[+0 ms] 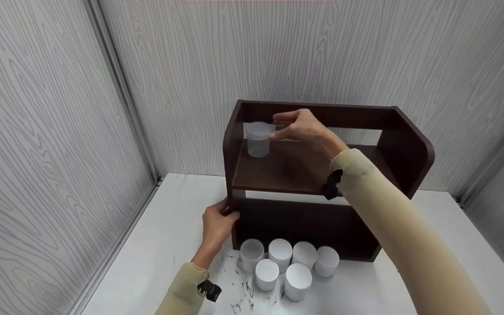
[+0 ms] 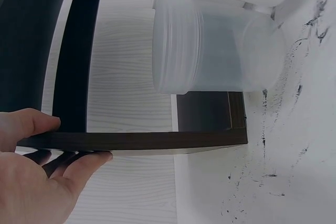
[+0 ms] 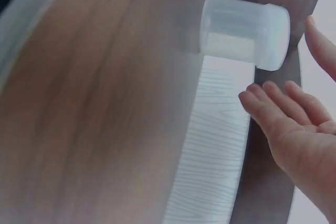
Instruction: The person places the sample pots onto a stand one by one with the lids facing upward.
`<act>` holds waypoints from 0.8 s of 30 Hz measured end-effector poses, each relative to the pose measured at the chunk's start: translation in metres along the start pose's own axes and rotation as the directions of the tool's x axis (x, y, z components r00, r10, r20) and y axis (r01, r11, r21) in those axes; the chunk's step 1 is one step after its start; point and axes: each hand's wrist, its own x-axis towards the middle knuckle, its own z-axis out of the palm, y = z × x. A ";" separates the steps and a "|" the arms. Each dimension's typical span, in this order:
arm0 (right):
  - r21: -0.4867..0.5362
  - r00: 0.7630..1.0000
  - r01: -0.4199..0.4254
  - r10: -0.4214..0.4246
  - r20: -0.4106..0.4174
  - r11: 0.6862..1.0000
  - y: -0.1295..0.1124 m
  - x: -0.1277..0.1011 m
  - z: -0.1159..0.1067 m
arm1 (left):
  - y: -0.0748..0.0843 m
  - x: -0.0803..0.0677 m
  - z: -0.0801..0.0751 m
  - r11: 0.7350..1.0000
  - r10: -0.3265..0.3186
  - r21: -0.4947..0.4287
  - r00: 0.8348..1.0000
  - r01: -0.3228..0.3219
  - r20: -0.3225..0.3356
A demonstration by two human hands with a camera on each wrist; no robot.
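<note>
A translucent lidded plastic jar [image 1: 259,146] stands upright at the left end of the upper board of a dark brown wooden shelf [image 1: 278,175]. Just to its right is my right hand [image 1: 302,127], fingers and thumb spread. In the right wrist view a gap shows between the fingertips [image 3: 252,90] and the jar [image 3: 239,32], and the palm holds nothing. Lower down, my left hand [image 1: 217,225] grips the shelf's left side panel. The left wrist view shows its thumb [image 2: 39,121] on one face of that panel [image 2: 136,141] and the fingers on the other.
Several more jars with pale lids [image 1: 298,278] cluster on the white table [image 1: 155,262] before the shelf's lower compartment. One translucent jar [image 2: 220,45] is nearest the left panel. Dark scuffs mark the tabletop there. Wood-grain panels [image 1: 190,65] enclose the back and sides.
</note>
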 end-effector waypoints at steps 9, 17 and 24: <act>-0.141 0.992 0.083 -0.095 -0.082 0.987 -0.015 -0.045 0.001 | -0.001 0.003 -0.002 1.000 0.013 -0.015 1.000 -0.012 0.017; -0.088 0.977 0.165 -0.175 -0.120 0.982 -0.014 -0.100 0.011 | -0.001 0.005 -0.007 1.000 0.013 -0.027 1.000 -0.012 0.011; -0.021 0.940 0.269 -0.267 -0.211 0.963 0.004 -0.165 0.022 | -0.001 0.006 -0.008 1.000 0.006 -0.021 1.000 -0.006 -0.001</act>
